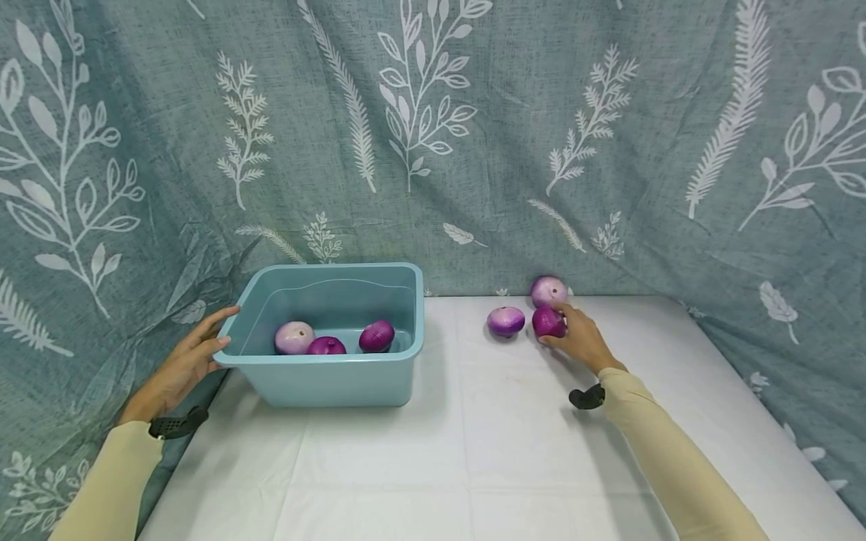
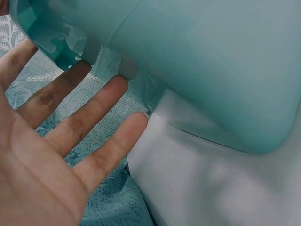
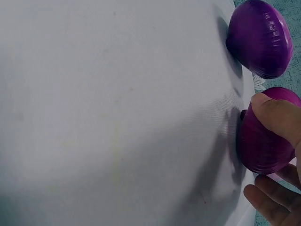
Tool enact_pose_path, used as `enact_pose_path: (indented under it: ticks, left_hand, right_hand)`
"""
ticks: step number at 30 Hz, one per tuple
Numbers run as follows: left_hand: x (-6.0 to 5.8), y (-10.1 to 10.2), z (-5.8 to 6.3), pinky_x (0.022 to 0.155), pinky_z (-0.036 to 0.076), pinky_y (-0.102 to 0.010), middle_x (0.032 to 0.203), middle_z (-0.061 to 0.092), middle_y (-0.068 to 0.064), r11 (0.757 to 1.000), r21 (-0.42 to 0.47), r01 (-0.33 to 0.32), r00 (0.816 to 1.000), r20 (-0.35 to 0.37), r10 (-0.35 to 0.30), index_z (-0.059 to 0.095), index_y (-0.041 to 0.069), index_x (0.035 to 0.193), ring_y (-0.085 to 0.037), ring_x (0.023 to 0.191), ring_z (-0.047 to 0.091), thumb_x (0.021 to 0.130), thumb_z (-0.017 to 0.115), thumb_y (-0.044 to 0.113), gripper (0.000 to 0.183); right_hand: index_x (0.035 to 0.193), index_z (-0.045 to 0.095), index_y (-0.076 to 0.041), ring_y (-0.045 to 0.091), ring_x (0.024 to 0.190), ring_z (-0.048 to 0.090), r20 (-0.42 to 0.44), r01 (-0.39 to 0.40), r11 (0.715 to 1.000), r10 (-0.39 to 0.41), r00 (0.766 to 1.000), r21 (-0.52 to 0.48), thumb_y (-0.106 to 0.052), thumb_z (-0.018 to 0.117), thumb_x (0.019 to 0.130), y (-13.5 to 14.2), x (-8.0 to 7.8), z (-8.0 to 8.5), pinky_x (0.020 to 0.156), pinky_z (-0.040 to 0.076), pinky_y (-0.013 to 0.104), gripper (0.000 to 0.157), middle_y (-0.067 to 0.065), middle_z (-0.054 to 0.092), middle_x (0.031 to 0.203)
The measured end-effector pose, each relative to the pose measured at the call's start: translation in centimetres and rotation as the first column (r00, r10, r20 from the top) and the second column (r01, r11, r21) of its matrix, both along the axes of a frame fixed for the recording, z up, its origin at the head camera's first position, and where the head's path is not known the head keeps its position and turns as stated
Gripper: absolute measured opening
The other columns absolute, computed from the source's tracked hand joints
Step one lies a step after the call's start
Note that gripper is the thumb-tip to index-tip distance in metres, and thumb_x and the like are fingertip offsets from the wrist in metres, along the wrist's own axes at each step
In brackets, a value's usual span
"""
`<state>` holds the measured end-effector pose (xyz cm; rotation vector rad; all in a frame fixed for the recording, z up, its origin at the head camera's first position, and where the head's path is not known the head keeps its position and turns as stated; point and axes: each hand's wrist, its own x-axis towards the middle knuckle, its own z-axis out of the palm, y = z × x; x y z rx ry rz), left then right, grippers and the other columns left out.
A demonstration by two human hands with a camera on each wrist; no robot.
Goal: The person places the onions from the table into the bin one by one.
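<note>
My right hand [image 1: 580, 340] holds a dark purple red onion [image 1: 549, 321] between thumb and fingers, on the white cloth. In the right wrist view the thumb lies across this onion [image 3: 265, 141], and the lower fingers spread beneath it. Just behind it sits a paler red onion [image 1: 549, 291]; to its left lies another purple one [image 1: 505, 321]. On the left side, my left hand [image 1: 181, 368] touches the end of a light blue plastic tub [image 1: 325, 381] near its rim. Seen from the left wrist, the fingers [image 2: 106, 103] are extended and spread against the tub's wall.
Inside the tub lie a pale onion [image 1: 294, 338] and two purple onions, one [image 1: 376, 336] towards the right. A white cloth [image 1: 379, 473] covers the table. Behind and along both sides hangs a grey-green leaf-patterned curtain [image 1: 501, 150], close to the table's back edge.
</note>
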<state>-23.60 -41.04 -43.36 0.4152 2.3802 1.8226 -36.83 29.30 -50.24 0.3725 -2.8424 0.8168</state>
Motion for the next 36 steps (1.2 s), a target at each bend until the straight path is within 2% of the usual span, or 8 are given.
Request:
enact_pose_path:
  ticks: [9, 13, 21, 26, 30, 36]
  left_hand:
    - [-0.1, 0.0, -0.1, 0.095, 0.047, -0.025, 0.172, -0.003, -0.012, 1.000, -0.005, -0.006, 1.000, 0.000, 0.006, 0.016, 0.029, 0.167, -0.045, 0.152, 0.008, 0.113, 0.041, 0.024, 0.060]
    - [0.0, 0.0, 0.0, 0.094, 0.047, -0.024, 0.172, -0.003, -0.011, 1.000, -0.006, -0.003, 1.000, -0.005, 0.003, 0.016, 0.030, 0.167, -0.044, 0.152, 0.008, 0.113, 0.040, 0.023, 0.059]
    - [0.1, 0.1, -0.1, 0.093, 0.047, -0.023, 0.172, -0.004, -0.012, 1.000, -0.011, -0.005, 1.000, -0.008, 0.005, 0.015, 0.029, 0.167, -0.045, 0.151, 0.009, 0.113, 0.041, 0.023, 0.060]
    - [0.2, 0.2, 0.0, 0.093, 0.048, -0.023, 0.172, -0.001, -0.014, 1.000, -0.015, -0.011, 1.000, -0.008, 0.011, 0.015, 0.029, 0.167, -0.039, 0.150, 0.016, 0.113, 0.041, 0.024, 0.060]
    - [0.2, 0.2, -0.1, 0.093, 0.048, -0.023, 0.172, 0.000, -0.015, 1.000, -0.008, -0.008, 1.000, -0.011, 0.008, 0.015, 0.028, 0.167, -0.030, 0.148, 0.023, 0.113, 0.041, 0.023, 0.060]
    - [0.2, 0.1, -0.1, 0.094, 0.048, -0.024, 0.172, -0.002, -0.014, 1.000, -0.002, 0.002, 1.000, -0.013, -0.002, 0.014, 0.026, 0.167, -0.028, 0.148, 0.023, 0.113, 0.040, 0.022, 0.060]
  right_hand:
    - [0.144, 0.047, 0.008, 0.047, 0.112, 0.057, -0.013, 0.005, 1.000, -0.005, 1.000, -0.014, -0.027, 0.086, 0.086, 0.0, -0.1, -0.3, 0.097, 0.045, 0.062, 0.079, 0.033, 0.058, 0.122]
    - [0.145, 0.048, 0.008, 0.048, 0.114, 0.055, -0.029, 0.004, 1.000, -0.004, 1.000, 0.009, -0.028, 0.086, 0.085, 0.2, 0.1, -0.5, 0.098, 0.044, 0.063, 0.080, 0.033, 0.058, 0.123]
    - [0.146, 0.050, 0.005, 0.047, 0.113, 0.057, -0.053, 0.008, 1.000, -0.009, 0.999, -0.004, -0.030, 0.088, 0.083, 0.8, 0.6, -0.6, 0.097, 0.045, 0.063, 0.081, 0.032, 0.058, 0.124]
    - [0.147, 0.050, 0.002, 0.045, 0.111, 0.057, -0.048, 0.013, 0.999, -0.015, 0.999, -0.029, -0.029, 0.089, 0.083, 1.1, 0.8, -0.4, 0.094, 0.047, 0.061, 0.081, 0.031, 0.057, 0.125]
    - [0.147, 0.049, 0.003, 0.044, 0.109, 0.057, -0.048, 0.010, 0.999, -0.012, 0.999, -0.041, -0.028, 0.089, 0.083, 1.2, 1.0, -0.1, 0.092, 0.047, 0.060, 0.081, 0.030, 0.056, 0.126]
    - [0.146, 0.050, 0.001, 0.041, 0.107, 0.058, -0.082, -0.004, 0.998, -0.002, 0.997, -0.066, -0.027, 0.090, 0.082, 0.9, 1.2, 0.5, 0.090, 0.049, 0.057, 0.080, 0.028, 0.055, 0.130]
